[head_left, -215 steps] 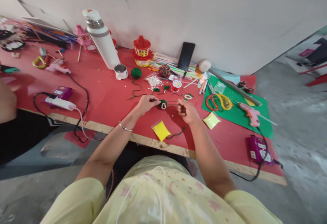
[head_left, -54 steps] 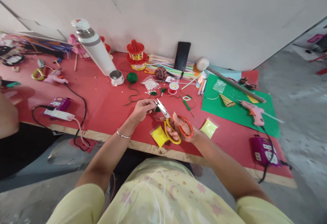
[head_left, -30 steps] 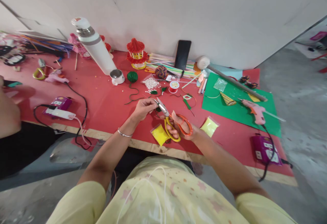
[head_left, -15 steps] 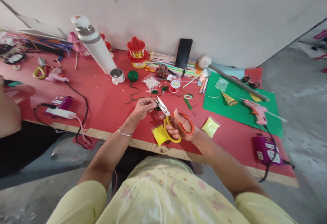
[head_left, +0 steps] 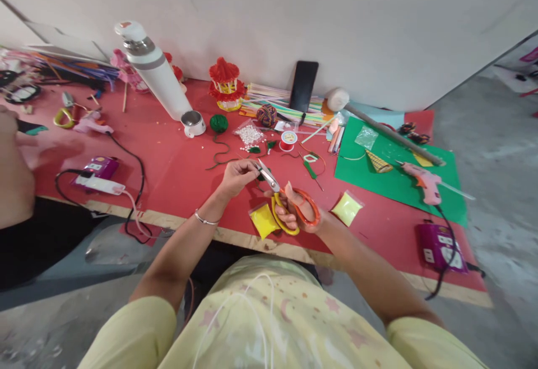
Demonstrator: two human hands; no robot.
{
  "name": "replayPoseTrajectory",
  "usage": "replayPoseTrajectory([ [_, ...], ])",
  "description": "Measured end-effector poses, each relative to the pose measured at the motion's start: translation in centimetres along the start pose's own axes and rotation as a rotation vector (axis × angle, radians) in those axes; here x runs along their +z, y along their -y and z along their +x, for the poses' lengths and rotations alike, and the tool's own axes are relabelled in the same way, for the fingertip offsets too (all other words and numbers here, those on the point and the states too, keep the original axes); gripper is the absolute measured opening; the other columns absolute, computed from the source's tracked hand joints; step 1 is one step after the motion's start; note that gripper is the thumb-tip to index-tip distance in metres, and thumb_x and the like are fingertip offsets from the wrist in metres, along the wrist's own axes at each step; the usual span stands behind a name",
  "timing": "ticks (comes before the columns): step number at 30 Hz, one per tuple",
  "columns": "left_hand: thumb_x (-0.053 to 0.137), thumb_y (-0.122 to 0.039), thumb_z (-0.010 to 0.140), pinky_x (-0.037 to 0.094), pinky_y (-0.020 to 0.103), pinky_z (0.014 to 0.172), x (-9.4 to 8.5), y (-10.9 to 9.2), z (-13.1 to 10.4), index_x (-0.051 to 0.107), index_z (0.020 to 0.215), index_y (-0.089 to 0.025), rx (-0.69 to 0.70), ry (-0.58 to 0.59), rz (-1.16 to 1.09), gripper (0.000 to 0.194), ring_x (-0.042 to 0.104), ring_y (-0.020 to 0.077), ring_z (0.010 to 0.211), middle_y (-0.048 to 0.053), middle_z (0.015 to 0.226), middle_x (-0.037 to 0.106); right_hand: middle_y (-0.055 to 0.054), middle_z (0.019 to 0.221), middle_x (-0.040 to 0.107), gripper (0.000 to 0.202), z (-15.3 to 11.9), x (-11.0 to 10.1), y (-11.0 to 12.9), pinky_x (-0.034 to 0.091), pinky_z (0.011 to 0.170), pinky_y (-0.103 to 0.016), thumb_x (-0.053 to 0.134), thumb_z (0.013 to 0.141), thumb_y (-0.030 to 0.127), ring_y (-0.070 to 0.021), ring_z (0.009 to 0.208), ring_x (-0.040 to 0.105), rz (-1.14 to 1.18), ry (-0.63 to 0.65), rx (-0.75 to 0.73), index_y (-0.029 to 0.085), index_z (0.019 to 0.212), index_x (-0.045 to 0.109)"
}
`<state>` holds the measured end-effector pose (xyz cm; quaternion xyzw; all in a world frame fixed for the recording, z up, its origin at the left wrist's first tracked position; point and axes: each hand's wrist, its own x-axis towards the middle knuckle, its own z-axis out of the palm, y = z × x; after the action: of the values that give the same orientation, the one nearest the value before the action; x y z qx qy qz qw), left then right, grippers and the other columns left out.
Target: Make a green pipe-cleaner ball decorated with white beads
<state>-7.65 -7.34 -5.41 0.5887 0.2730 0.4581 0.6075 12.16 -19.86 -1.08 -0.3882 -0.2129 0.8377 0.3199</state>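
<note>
My left hand (head_left: pixel 239 178) pinches a small dark green piece of yarn (head_left: pixel 260 175) between thumb and fingers; its full shape is partly hidden. A pair of scissors (head_left: pixel 269 177), one handle loop orange and the other yellow, is gripped in my right hand (head_left: pixel 290 212). The blades point up and left, with their tips right beside the left fingertips and the green yarn. Below the scissors lies a bright yellow packet (head_left: pixel 263 221). Green yarn scraps (head_left: pixel 254 149) and a bag of white beads (head_left: pixel 249 133) lie just beyond my hands.
A green yarn ball (head_left: pixel 218 123), metal cup (head_left: pixel 193 123) and tall white flask (head_left: pixel 157 74) stand back left. Right are a thread spool (head_left: pixel 288 140), pale yellow packet (head_left: pixel 347 208), green sheet (head_left: pixel 357 173) and pink glue gun (head_left: pixel 424 183). Another person's arm (head_left: pixel 14 173) rests far left.
Both hands stay almost in place. The scissors have shifted very slightly, their blades still beside the green yarn, and the view has moved a little.
</note>
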Motion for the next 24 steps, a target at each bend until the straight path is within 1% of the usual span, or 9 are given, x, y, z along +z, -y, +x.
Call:
replayPoseTrajectory([
  [5, 0.077, -0.025, 0.078, 0.050, 0.030, 0.076, 0.1, 0.1, -0.1, 0.071, 0.064, -0.017, 0.042, -0.002, 0.013, 0.018, 0.065, 0.0166, 0.078, 0.006, 0.083, 0.071, 0.008, 0.062, 0.047, 0.068, -0.1, -0.1, 0.0, 0.028, 0.034, -0.014, 0.067, 0.077, 0.082, -0.0022, 0.040, 0.028, -0.020, 0.010, 0.003, 0.021, 0.107, 0.063],
  [8, 0.078, -0.025, 0.077, 0.050, 0.030, 0.074, 0.0, 0.3, -0.1, 0.072, 0.064, -0.018, 0.040, -0.009, 0.008, 0.016, 0.064, 0.0163, 0.076, 0.005, 0.081, 0.070, 0.009, 0.061, 0.046, 0.068, -0.1, -0.2, -0.1, 0.026, 0.033, -0.014, 0.066, 0.078, 0.082, -0.0024, 0.039, 0.027, -0.032, 0.028, 0.002, 0.021, 0.108, 0.063],
  [10, 0.078, -0.025, 0.077, 0.050, 0.030, 0.074, 0.0, 0.4, -0.1, 0.072, 0.064, -0.018, 0.036, -0.015, 0.012, 0.016, 0.064, 0.0166, 0.077, 0.006, 0.081, 0.070, 0.008, 0.062, 0.047, 0.070, -0.1, -0.1, -0.3, 0.029, 0.034, -0.015, 0.065, 0.078, 0.084, -0.0029, 0.039, 0.029, -0.036, 0.032, -0.014, 0.021, 0.108, 0.063],
  [13, 0.078, -0.025, 0.077, 0.050, 0.031, 0.075, 0.2, 0.4, -0.1, 0.070, 0.062, -0.017, 0.024, -0.025, 0.020, 0.018, 0.065, 0.0172, 0.078, 0.006, 0.081, 0.070, 0.007, 0.067, 0.051, 0.071, 0.0, 0.1, -0.6, 0.037, 0.039, -0.017, 0.066, 0.076, 0.084, -0.0046, 0.044, 0.040, -0.021, 0.031, -0.053, 0.022, 0.109, 0.063],
  [15, 0.078, -0.025, 0.076, 0.051, 0.031, 0.074, 0.3, 0.3, 0.0, 0.069, 0.061, -0.017, 0.011, -0.030, 0.015, 0.019, 0.065, 0.0174, 0.078, 0.006, 0.080, 0.070, 0.007, 0.068, 0.051, 0.070, 0.0, 0.3, -0.7, 0.038, 0.040, -0.018, 0.068, 0.075, 0.083, -0.0052, 0.045, 0.042, -0.025, 0.015, -0.066, 0.022, 0.109, 0.062],
  [20, 0.078, -0.024, 0.077, 0.050, 0.030, 0.074, 0.5, 0.2, -0.1, 0.070, 0.062, -0.018, 0.023, -0.025, -0.020, 0.018, 0.064, 0.0165, 0.077, 0.005, 0.078, 0.069, 0.009, 0.060, 0.046, 0.069, -0.2, 0.7, -0.5, 0.032, 0.035, -0.017, 0.067, 0.075, 0.083, -0.0048, 0.039, 0.034, -0.105, -0.059, -0.083, 0.021, 0.106, 0.063],
  [24, 0.078, -0.023, 0.077, 0.049, 0.030, 0.074, 0.7, 0.1, -0.1, 0.071, 0.062, -0.018, 0.043, -0.047, -0.021, 0.017, 0.064, 0.0163, 0.078, 0.005, 0.080, 0.069, 0.008, 0.061, 0.046, 0.066, -0.7, 1.3, -0.3, 0.031, 0.035, -0.017, 0.066, 0.078, 0.081, -0.0052, 0.040, 0.034, -0.144, -0.085, -0.111, 0.021, 0.105, 0.063],
])
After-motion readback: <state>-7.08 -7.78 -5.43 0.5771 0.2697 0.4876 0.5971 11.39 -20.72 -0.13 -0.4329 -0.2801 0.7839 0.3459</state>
